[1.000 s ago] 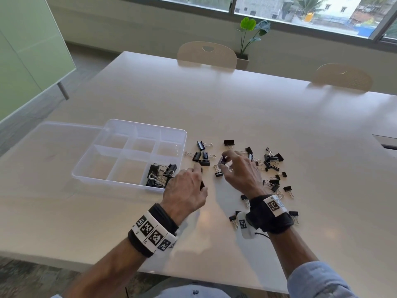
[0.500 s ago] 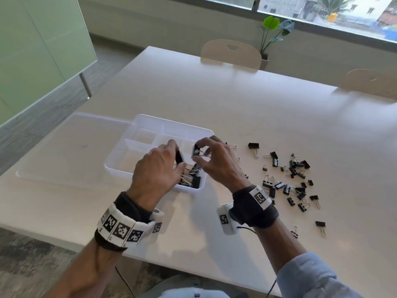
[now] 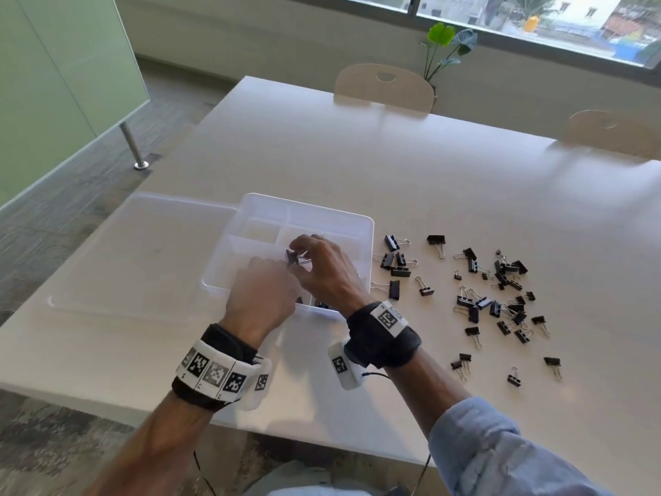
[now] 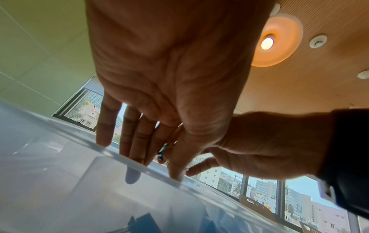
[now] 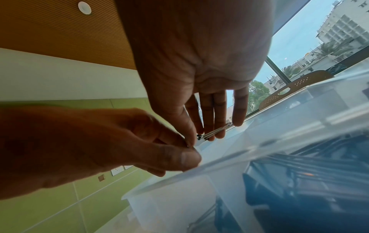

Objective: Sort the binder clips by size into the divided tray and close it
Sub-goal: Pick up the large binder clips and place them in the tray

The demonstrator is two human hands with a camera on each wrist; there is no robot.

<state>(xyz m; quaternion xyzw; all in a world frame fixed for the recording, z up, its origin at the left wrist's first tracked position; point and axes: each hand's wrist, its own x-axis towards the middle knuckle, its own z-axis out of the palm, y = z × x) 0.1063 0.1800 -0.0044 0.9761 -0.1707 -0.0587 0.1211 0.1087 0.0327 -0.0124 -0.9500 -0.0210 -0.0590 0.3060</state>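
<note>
Both hands are hovering over the clear divided tray (image 3: 361, 223) on the white table (image 3: 429, 180). The right hand (image 3: 327, 270) is pinching a black binder clip (image 3: 292, 258) by its wire handles between thumb and fingers, above the tray's middle compartments. The left hand (image 3: 264, 291) is meeting it there, thumb and forefinger closing together at the same clip, its other fingers extended. Darker clips are lying in the tray's near right compartment (image 5: 299, 181). Loose clips (image 3: 493, 291) are lying scattered on the table to the right of the tray.
</note>
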